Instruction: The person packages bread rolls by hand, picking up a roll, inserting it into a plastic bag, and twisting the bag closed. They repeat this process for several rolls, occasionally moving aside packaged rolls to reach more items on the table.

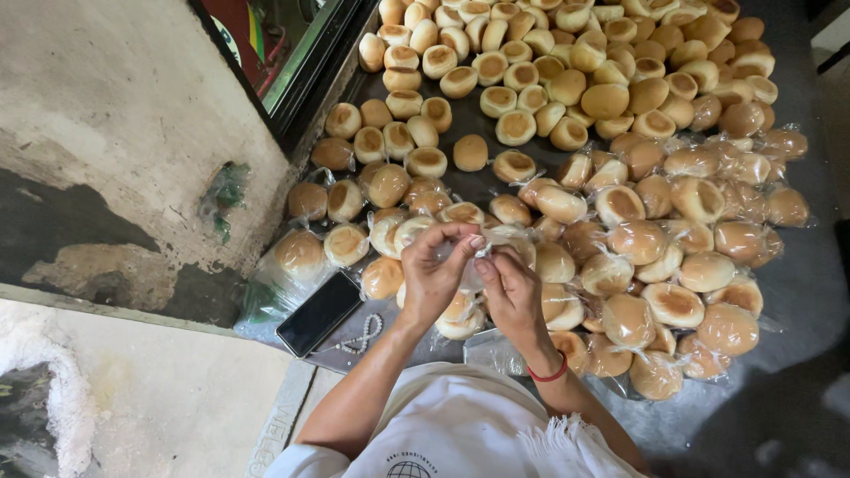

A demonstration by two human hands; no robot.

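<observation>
Your left hand (pixel 434 274) and right hand (pixel 512 288) meet at the near edge of the table, fingertips pinched together on the neck of a clear plastic bag (pixel 469 270) of buns held between them. Both hands are closed on the film: the left curls over it from the left, thumb and forefinger nipping the top, while the right comes in from the right and pinches the same twist, so the grip sits just above the load. The bag hangs below and towards you from that pinch, its long axis running roughly down between your palms, and a bagged bun (pixel 460 320) shows under the left wrist. Neither hand is nearer; both are touching the film. A red band (pixel 549 373) circles the right wrist. Out from the hands lie already bagged buns (pixel 673 265) to the right, loose buns (pixel 531 80) heaped further up the dark tabletop (pixel 797 292), and a black phone (pixel 319 312) just left of the left forearm.
</observation>
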